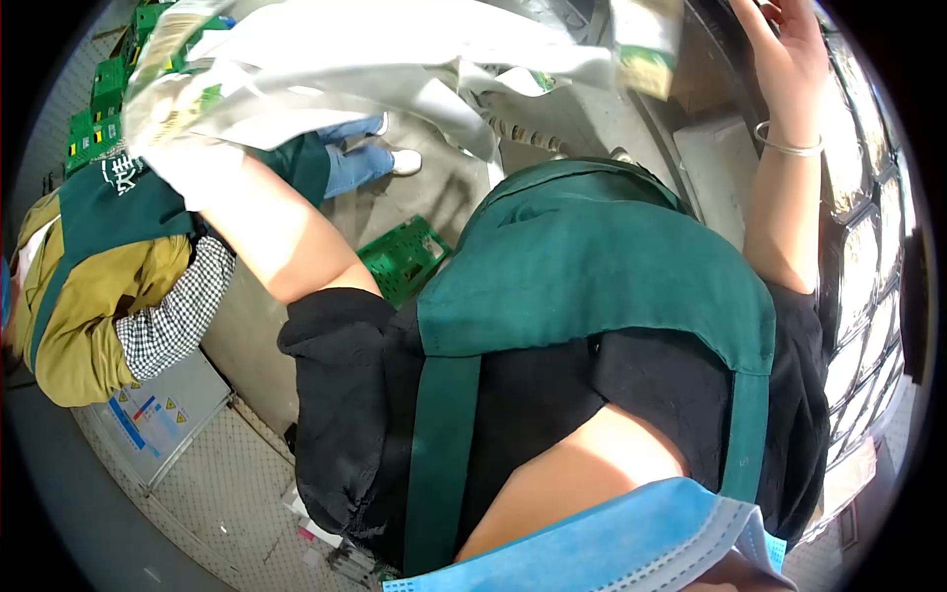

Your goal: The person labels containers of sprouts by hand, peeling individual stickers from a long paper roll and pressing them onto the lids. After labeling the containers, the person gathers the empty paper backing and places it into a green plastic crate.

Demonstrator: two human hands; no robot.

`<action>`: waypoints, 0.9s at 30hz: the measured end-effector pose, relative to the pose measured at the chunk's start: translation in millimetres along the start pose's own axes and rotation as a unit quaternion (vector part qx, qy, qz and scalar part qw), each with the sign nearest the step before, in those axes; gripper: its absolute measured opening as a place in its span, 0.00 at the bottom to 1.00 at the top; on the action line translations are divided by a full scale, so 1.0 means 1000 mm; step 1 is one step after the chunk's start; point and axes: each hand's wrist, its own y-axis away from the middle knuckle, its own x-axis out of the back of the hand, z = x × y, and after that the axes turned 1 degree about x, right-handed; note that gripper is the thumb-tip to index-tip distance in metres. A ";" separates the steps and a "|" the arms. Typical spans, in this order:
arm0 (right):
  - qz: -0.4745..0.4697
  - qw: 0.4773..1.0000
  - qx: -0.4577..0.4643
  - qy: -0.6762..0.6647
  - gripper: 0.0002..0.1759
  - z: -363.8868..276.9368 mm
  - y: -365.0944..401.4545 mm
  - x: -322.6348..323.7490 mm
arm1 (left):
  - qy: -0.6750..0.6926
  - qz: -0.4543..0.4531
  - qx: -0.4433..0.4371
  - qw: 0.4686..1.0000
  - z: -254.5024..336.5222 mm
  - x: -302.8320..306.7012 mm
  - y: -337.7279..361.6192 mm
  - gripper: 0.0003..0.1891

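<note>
My left hand [187, 133] is raised at the upper left, blurred and very bright, its fingers mostly hidden by white plastic packaging [385, 94]. It seems to grip the end of this packaging, which stretches in loose white bands across the top of the view. A pack with a green and pale yellow print [646, 49] shows at the right end of the bands. My right hand [794, 54] is lifted at the top right, beside the black rack, thumb apart from the curled fingers. Nothing shows in it, and its fingertips are partly cut off. A bracelet circles that wrist.
A co-worker in a green apron [94, 212] and checked sleeve bends close by on the left. Green crates [104, 94] are stacked behind them. Another green crate [404, 259] lies on the floor. A black wire rack [858, 247] with bright packs stands along my right side.
</note>
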 end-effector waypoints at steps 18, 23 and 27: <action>-0.169 0.905 -0.304 -0.246 0.11 0.097 0.065 -0.084 | -0.322 0.235 0.087 0.913 0.046 -0.051 0.080 0.24; -0.221 0.932 -0.219 -0.185 0.12 0.085 0.064 -0.120 | -0.326 0.282 0.111 0.895 0.053 -0.066 0.122 0.23; -0.321 0.926 -0.159 -0.119 0.14 0.093 0.091 -0.170 | -0.331 0.317 0.140 0.878 0.050 -0.078 0.154 0.23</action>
